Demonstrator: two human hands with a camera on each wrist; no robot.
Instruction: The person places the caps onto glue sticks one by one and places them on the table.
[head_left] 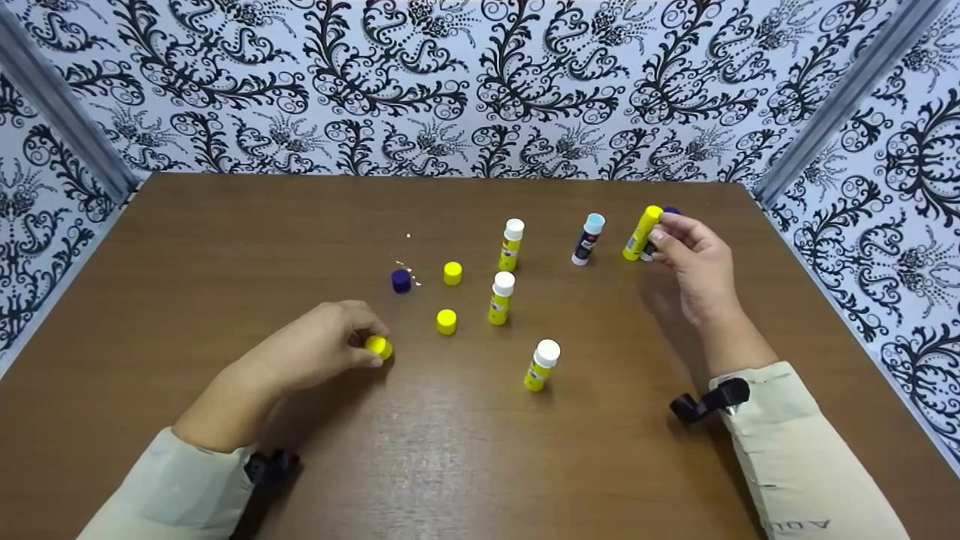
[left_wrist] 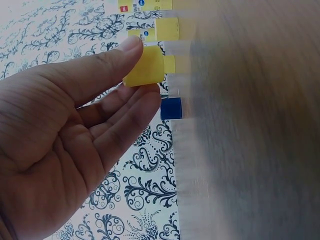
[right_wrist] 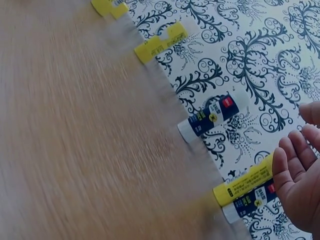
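Observation:
Thumb and fingertips of my left hand pinch a yellow glue stick cap at the table's left middle. Two more yellow caps and a navy cap stand just beyond it. At the back right, my right hand is beside the top of a capped yellow glue stick; in the right wrist view its thumb and fingers are apart. A navy glue stick stands right by the yellow one, partly hidden by the hand.
Three uncapped yellow glue sticks with white tops stand upright mid-table. A navy glue stick with a light-blue top stands farther back. White crumbs lie near the navy cap. Patterned walls border the wooden table.

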